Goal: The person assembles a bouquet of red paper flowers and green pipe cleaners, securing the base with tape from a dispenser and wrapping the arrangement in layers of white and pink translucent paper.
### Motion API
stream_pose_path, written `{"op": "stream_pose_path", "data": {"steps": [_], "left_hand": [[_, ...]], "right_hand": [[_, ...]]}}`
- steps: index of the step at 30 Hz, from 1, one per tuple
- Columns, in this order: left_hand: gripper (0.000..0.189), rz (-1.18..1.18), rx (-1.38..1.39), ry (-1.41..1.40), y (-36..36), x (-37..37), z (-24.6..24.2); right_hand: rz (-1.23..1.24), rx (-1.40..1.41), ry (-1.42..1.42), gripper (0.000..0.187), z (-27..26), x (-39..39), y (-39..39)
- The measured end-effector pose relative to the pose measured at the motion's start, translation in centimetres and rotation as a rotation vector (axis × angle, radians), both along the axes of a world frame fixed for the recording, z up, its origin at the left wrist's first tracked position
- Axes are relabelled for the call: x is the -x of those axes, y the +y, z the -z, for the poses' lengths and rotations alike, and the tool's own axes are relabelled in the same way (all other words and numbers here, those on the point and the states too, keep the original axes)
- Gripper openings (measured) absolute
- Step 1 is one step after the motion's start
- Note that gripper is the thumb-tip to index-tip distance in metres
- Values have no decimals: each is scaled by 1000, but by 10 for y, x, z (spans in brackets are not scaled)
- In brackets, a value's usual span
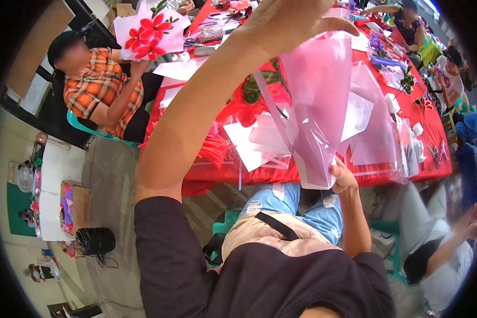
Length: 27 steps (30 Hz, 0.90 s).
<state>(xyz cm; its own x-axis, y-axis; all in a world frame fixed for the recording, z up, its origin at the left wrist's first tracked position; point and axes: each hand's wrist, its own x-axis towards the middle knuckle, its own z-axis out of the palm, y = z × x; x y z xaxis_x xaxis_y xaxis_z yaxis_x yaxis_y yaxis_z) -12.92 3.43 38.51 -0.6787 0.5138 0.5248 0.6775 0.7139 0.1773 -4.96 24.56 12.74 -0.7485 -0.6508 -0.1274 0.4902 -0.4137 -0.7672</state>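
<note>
A cone of translucent pink wrapping sheet (316, 107) stands before me, its narrow white-lined base just above my lap. My right hand (345, 177) pinches that base, thumb in front. Up at the wide end of the cone is my left hand (298, 24), partly cut off by the picture's top edge. One of its digits stretches out over the rim; whether it grips the sheet cannot be told. What the cone holds is hidden. White paper sheets (244, 145) and another pink sheet (373, 119) lie around it on the red-covered table (437, 163).
Red fuzzy stems (214, 153) and a green coiled stem bundle (252, 89) lie left of the cone. Pliers (435, 153) rest toward the right end. A person in a plaid shirt (99, 87) holds a red flower bouquet (153, 35). Another person (441, 254) sits at right.
</note>
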Motion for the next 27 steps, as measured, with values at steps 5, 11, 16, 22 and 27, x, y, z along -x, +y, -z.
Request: {"op": "stream_pose_path", "data": {"steps": [5,11,16,22,27], "left_hand": [[48,7,-361,783,-25,-2,15],[35,-183,-1207,69,-16,-59,136],[22,-37,-1375,-394,14,-69,169],[13,94,-1471,-488,16,-64,165],[16,50,-1526,-463,18,-70,157]], "right_hand": [[67,-12,-17,76,2,1,3],[128,2,-27,76,4,1,4],[84,-3,-26,76,-2,-2,7],[90,5,-29,76,-1,-10,7],[139,-42,-28,77,0,-14,10]]}}
